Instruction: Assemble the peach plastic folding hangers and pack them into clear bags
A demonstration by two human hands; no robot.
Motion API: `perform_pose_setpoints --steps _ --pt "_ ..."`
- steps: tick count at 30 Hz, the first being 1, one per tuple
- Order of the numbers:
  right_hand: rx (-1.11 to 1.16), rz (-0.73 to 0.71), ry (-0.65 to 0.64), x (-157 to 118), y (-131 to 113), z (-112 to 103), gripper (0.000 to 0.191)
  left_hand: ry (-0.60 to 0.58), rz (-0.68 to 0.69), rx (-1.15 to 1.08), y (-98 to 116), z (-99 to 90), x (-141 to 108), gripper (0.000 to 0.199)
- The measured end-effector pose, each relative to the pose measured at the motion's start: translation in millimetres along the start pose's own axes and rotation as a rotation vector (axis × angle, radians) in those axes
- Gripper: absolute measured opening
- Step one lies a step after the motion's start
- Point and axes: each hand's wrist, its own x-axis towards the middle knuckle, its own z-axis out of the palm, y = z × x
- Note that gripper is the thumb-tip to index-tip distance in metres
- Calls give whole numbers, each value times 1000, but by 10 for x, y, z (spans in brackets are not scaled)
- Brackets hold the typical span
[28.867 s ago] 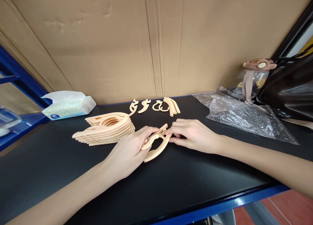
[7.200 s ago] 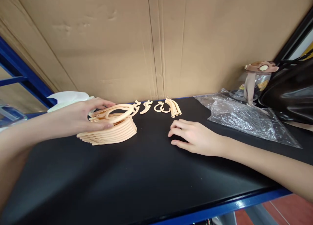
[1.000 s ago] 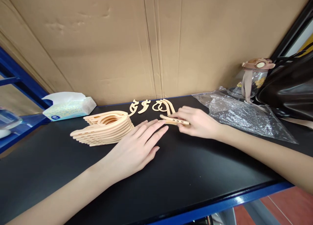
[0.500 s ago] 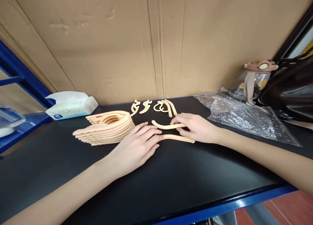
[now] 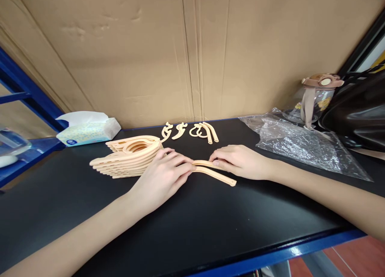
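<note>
Two curved beige plastic strips, shaped like clothes-hanger arms, lie between my hands over the black tabletop. My left hand (image 5: pixel 164 173) is closed, with its fingertips on the left ends of both strips, hiding those ends. The fingers of my right hand (image 5: pixel 239 160) are closed on the far hanger arm (image 5: pixel 202 163) and cover its right end. Just in front of it, the near hanger arm (image 5: pixel 218 177) points right with its right end uncovered. A stack of beige hangers (image 5: pixel 126 158) stands beside my left hand, partly behind it.
Small beige hook pieces (image 5: pixel 180 130) and two more curved arms (image 5: pixel 210 132) lie at the back. A tissue pack (image 5: pixel 88 130) sits back left. To the right are a clear plastic bag (image 5: pixel 288 142) and a drink bottle (image 5: pixel 320 96). Cardboard (image 5: pixel 135 56) stands behind.
My right hand has turned the far hanger arm over and brought it alongside the near one. The left fingers have closed on both left ends, and the near arm's right end has swung toward me.
</note>
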Motion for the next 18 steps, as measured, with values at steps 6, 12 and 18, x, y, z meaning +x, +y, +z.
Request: perform_pose_setpoints --steps 6,12,18 --pt "-38 -36 29 -22 -78 3 34 7 -51 -20 -8 -19 5 18" --pt "-68 -15 23 -25 -116 2 15 -11 -111 -18 8 3 2 17" --pt "-41 -8 19 -29 -66 -4 16 -13 -109 -15 10 24 8 16"
